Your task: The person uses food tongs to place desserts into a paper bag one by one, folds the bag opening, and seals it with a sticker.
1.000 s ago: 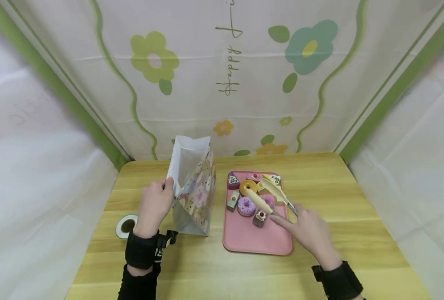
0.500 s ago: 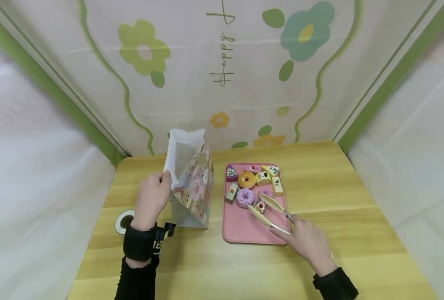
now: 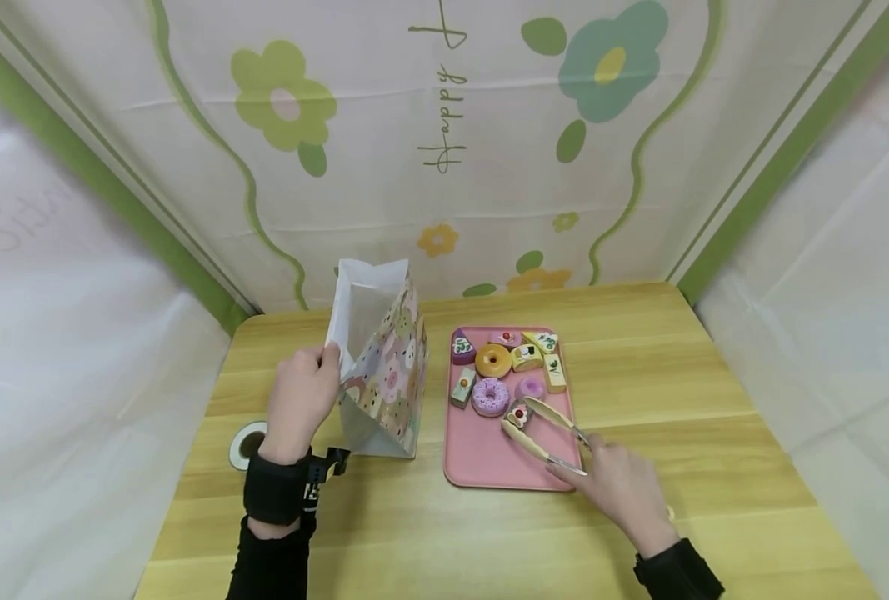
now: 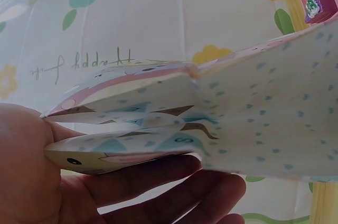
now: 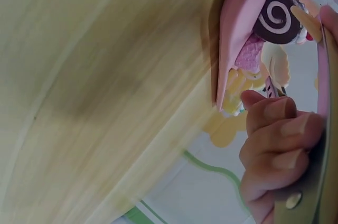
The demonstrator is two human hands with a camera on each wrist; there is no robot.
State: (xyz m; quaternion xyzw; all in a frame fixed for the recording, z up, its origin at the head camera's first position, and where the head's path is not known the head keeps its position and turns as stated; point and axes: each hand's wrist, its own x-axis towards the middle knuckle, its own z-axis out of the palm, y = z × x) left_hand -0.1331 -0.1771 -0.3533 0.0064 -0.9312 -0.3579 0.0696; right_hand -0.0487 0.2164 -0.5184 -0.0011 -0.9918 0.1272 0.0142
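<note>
My left hand [image 3: 299, 396] pinches the top edge of a patterned paper bag [image 3: 390, 375], which stands with its mouth open. In the left wrist view the bag's folded side [image 4: 264, 113] runs out from between thumb and fingers. With my right hand [image 3: 624, 487] I hold tongs [image 3: 528, 443] with cream tips. The tips lie on either side of a small brown toy cake [image 3: 517, 414] topped with white and a red cherry. A white swirl marks that cake's side [image 5: 277, 18] in the right wrist view. It sits on a pink tray [image 3: 489, 458].
Behind the cake on the tray are a purple sprinkled doughnut [image 3: 481, 403], an orange doughnut [image 3: 481, 367], a green cake [image 3: 462, 390] and several other toy pastries. A white round thing with a dark middle [image 3: 237, 450] lies left of my left forearm. A floral cloth backs the table.
The tongs have come down and toward me, from over the doughnuts to around the brown cake. My left hand keeps its grip on the bag. The head view has shifted slightly.
</note>
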